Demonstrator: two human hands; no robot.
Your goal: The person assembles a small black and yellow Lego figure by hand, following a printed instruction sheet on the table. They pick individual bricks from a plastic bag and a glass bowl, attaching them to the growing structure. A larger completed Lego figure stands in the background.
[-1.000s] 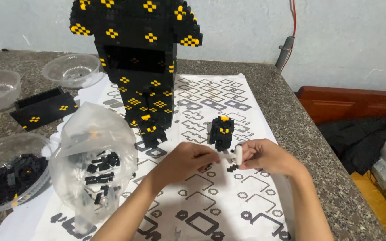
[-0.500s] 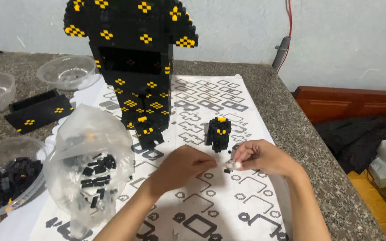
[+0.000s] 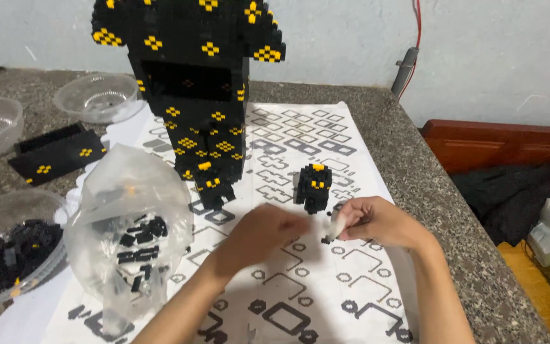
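Observation:
My right hand pinches a small white tool with a tiny black piece at its tip, just above the patterned white sheet. My left hand hovers beside it, fingers curled and blurred; whether it holds anything is unclear. A small black and yellow brick block stands just beyond both hands. A tall black brick figure with yellow dots rises behind it.
A clear plastic bag of black pieces sits to the left. A clear bowl of black bricks is at the far left, empty clear bowls behind. A flat black panel lies nearby. The stone counter edge runs along the right.
The view has shifted slightly. My left hand moved a little away from the right hand, and the right hand still holds the white tool near the small block.

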